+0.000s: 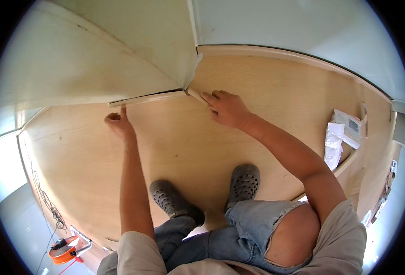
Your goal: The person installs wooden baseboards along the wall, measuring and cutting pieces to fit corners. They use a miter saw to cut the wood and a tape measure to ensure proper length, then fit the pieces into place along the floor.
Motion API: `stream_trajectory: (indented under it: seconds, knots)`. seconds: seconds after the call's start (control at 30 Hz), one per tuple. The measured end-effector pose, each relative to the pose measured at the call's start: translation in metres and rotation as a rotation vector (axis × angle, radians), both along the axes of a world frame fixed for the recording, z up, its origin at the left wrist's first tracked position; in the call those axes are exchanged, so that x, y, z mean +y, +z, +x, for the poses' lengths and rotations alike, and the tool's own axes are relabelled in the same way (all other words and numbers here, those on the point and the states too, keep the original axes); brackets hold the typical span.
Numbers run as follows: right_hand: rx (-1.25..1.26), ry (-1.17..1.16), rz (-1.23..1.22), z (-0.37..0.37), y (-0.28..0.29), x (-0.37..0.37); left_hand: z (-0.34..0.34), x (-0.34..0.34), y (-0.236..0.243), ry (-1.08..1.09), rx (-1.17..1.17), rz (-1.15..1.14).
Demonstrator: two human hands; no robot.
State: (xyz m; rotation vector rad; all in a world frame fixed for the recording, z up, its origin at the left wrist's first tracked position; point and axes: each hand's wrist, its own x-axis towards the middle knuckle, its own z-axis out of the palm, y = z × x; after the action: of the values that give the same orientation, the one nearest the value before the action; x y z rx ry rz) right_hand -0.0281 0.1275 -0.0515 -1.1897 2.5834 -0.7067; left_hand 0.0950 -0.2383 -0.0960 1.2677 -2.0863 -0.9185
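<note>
A narrow pale trim strip [153, 98] lies along the foot of the greenish wall, running up to the projecting corner. My left hand [121, 123] is at this strip's left end. One digit points up and touches the strip, while the other fingers are curled in with nothing visible in them. Just right of the corner, my right hand [230, 109] is closed round a second, short trim strip [196, 95]. Its far tip meets the corner, close to the end of the first strip. The fingers hide its near end.
Longer trim [276, 53] follows the back right wall. White and grey packaging [344, 133] lies on the wood-look floor [175, 137] at right. An orange cable reel [64, 251] stands at lower left, below a tangle of dark cable [51, 208]. My shoes [244, 183] are between my arms.
</note>
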Motion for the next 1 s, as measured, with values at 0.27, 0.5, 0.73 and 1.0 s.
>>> stream_trajectory:
  seconds: [0.27,0.5,0.73,1.0]
  knots:
    - [-0.054,0.008,0.032,-0.03,0.01,0.002,-0.042,0.12,0.018,-0.304,0.122,0.526]
    - [0.02,0.048,-0.064,-0.048,0.005,-0.002,-0.051,0.114,0.009,-0.281,0.136,0.62]
    - [-0.057,0.102,-0.016,-0.052,0.005,-0.007,-0.051,0.112,0.011,-0.3,0.117,0.617]
    - [-0.301,0.219,-0.056,-0.078,0.007,-0.005,-0.052,0.11,0.012,-0.289,0.093,0.662]
